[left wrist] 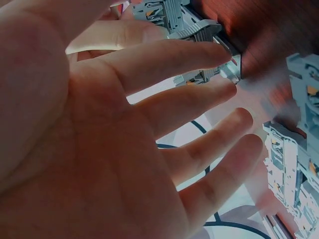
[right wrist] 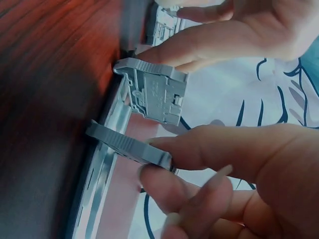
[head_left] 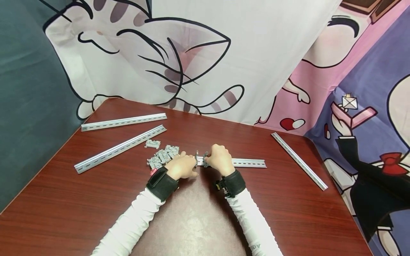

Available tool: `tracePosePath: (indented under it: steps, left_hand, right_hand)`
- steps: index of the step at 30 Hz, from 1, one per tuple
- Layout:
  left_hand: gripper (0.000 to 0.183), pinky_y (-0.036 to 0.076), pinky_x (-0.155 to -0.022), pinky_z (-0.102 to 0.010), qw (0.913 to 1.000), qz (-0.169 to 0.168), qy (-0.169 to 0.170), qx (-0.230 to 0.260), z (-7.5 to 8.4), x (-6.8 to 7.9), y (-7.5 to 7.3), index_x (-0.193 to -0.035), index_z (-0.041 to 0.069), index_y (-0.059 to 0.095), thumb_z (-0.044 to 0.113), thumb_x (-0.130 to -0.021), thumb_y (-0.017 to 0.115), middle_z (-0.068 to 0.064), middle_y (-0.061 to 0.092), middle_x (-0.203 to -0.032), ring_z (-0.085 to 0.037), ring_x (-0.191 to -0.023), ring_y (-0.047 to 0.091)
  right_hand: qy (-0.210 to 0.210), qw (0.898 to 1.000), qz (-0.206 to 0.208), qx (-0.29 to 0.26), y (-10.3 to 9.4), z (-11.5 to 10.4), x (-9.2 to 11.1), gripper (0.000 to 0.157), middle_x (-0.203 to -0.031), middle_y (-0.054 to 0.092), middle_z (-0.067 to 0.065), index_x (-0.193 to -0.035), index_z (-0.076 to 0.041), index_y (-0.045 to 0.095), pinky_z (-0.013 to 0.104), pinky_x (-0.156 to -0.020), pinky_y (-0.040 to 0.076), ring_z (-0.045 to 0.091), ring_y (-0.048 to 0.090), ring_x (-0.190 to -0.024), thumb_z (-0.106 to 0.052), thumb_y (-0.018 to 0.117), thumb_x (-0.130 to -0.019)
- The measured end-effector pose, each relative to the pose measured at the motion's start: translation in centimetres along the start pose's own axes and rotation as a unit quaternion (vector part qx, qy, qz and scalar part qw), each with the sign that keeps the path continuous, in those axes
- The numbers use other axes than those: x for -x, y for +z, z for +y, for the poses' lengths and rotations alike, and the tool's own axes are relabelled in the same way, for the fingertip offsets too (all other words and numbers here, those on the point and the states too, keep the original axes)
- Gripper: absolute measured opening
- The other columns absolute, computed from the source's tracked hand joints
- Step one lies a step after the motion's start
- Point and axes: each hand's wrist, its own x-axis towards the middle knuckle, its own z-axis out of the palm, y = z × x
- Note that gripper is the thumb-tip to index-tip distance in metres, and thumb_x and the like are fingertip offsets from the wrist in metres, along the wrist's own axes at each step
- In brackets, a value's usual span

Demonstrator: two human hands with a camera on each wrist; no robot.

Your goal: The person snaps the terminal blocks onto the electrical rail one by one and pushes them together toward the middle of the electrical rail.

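Note:
A slotted metal DIN rail (head_left: 249,163) lies crosswise in front of me. My right hand (head_left: 220,160) pinches a grey terminal block (right wrist: 128,144) between thumb and finger, its edge at the rail. Just left of it, another grey terminal block (right wrist: 158,93) stands upright on the rail, with a gap between the two. Beside that standing block is my left hand (head_left: 182,166), its fingers straight and spread in the left wrist view. The left index finger (left wrist: 174,59) reaches across in front of the blocks; whether it presses on one is unclear.
Near the left hand lies a pile of grey terminal blocks (head_left: 162,157), with a single block (head_left: 152,144) behind it. Two rails, a nearer one (head_left: 120,148) and a farther one (head_left: 124,122), lie at left. Another rail (head_left: 299,160) lies at right. A printed curtain (head_left: 269,42) hangs behind the table.

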Motion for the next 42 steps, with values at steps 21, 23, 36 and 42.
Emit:
tracePosePath:
  steps: [21, 23, 36, 42]
  left_hand:
    - [0.022, 0.045, -0.084, -0.045, 0.9998, 0.015, 0.01, 0.013, 0.3, -0.3, 0.4, -0.079, 0.009, 0.062, 0.029, -0.083, 0.073, -0.012, 0.064, -0.103, -0.028, -0.09, 0.048]
    - [0.022, 0.045, -0.084, -0.045, 0.9997, 0.013, 0.016, 0.011, 0.2, -0.5, 0.2, -0.08, 0.009, 0.063, 0.028, -0.082, 0.074, -0.012, 0.064, -0.103, -0.028, -0.091, 0.048]
    - [0.024, 0.045, -0.058, -0.032, 0.9965, 0.068, 0.035, 0.034, -3.2, 0.2, -1.7, -0.084, 0.005, 0.067, 0.002, -0.063, 0.078, -0.004, 0.063, -0.076, -0.019, -0.072, 0.056]
    - [0.046, 0.051, -0.074, -0.047, 0.9971, 0.018, -0.065, 0.034, -3.8, 0.7, -1.9, -0.1, 0.003, 0.063, 0.016, -0.063, 0.087, -0.016, 0.064, -0.101, -0.036, -0.1, 0.056]
  right_hand:
    - [0.042, 0.998, -0.044, -0.024, 0.5, -0.4, -1.3, 0.027, -0.07, 0.056, 0.007, -0.058, -0.012, 0.046, 0.037, -0.06, 0.046, 0.026, 0.055, -0.067, -0.01, 0.067, -0.074]
    - [0.042, 0.998, -0.043, -0.021, 0.4, -0.5, -1.4, 0.026, -0.07, 0.056, 0.007, -0.058, -0.011, 0.046, 0.037, -0.061, 0.046, 0.027, 0.056, -0.068, -0.009, 0.066, -0.074]
    - [0.044, 0.998, -0.048, -0.008, 0.7, -0.5, -1.6, 0.014, -0.085, 0.067, 0.016, -0.07, -0.007, 0.058, 0.043, -0.066, 0.052, 0.031, 0.064, -0.077, -0.015, 0.069, -0.074]
    - [0.036, 0.998, -0.055, -0.006, 0.4, -0.3, -1.6, 0.023, -0.079, 0.062, 0.011, -0.063, -0.01, 0.051, 0.04, -0.061, 0.049, 0.027, 0.058, -0.071, -0.019, 0.069, -0.075]
